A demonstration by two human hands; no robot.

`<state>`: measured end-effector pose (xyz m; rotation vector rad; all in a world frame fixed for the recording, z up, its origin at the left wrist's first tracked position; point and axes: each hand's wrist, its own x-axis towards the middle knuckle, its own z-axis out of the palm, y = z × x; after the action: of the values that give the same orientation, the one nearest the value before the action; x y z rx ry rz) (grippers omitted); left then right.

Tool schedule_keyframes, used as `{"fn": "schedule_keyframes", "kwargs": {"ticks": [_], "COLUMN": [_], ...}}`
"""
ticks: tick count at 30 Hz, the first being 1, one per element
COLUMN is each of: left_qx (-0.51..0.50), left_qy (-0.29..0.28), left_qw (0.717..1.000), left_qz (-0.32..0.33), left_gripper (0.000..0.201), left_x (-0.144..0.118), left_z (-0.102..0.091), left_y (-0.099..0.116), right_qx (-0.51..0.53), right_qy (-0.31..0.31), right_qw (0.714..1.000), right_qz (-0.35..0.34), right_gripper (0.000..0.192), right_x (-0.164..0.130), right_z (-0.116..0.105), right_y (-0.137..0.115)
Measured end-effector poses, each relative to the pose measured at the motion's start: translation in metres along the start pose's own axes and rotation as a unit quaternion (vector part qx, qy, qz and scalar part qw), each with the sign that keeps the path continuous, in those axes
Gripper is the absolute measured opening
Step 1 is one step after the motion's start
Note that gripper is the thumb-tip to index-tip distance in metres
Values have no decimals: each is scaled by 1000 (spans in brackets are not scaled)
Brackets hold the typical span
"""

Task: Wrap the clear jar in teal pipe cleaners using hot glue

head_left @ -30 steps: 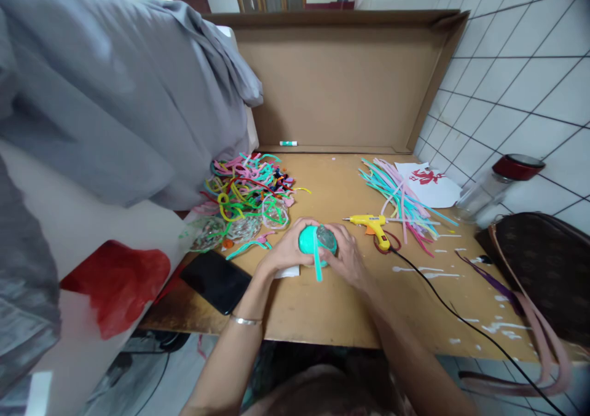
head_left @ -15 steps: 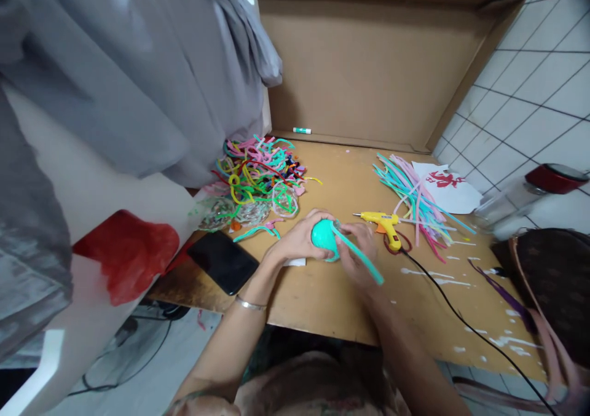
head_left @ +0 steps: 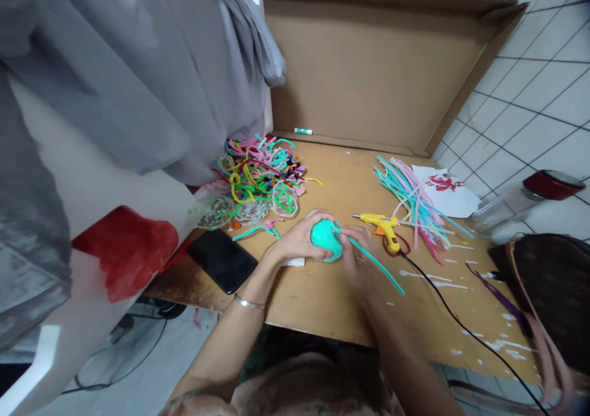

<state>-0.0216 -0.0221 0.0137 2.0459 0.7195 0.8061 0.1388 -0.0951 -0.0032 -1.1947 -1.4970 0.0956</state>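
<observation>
Above the table's near part, my left hand (head_left: 298, 238) is wrapped round a rounded turquoise object (head_left: 325, 239), whose exact kind I cannot make out. A turquoise pipe cleaner (head_left: 378, 265) runs from the object's right side, its loose end slanting down to the right. Closed on this strip close to the object is my right hand (head_left: 358, 256); its fingertips partly hide the place where strip and object meet. Just right of that hand lies a yellow hot glue gun (head_left: 381, 222), nozzle pointing left. A white piece (head_left: 295, 262) shows beneath my left wrist.
Tangled colourful pipe cleaners (head_left: 258, 170) lie at the left, near a black phone (head_left: 223, 261). Straight pipe cleaners (head_left: 408, 188) lie right, by a paper with a red figure (head_left: 445, 185), a bottle (head_left: 511, 204) and a brown bag (head_left: 553, 293). A cardboard wall (head_left: 359, 72) stands behind.
The loose end of the pipe cleaner has swung outward to the right. My right hand has shifted slightly on it, while my left hand keeps its hold on the rounded object.
</observation>
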Motion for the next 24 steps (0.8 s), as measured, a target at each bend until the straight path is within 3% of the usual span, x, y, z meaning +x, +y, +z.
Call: {"fn": "schedule_keyframes", "kwargs": {"ticks": [16,21,24], "left_qx": [-28,-49,-75], "left_qy": [-28,-17,-18], "left_qw": [999,998,995], "left_qz": [-16,-47,-70], "left_gripper": [68,72,74], "left_x": [0,-2,-2], "left_z": [-4,-6,-6], "left_y": [-8,-11,-12], "right_qx": [-41,-103,-174], "right_qy": [-19,-24,28], "right_qw": [994,992,984], "right_qz": [-99,-69,-4], "right_gripper": [17,28,31], "right_x": [-1,-3,7], "right_z": [4,-3,-19], "right_y": [3,13,29]}}
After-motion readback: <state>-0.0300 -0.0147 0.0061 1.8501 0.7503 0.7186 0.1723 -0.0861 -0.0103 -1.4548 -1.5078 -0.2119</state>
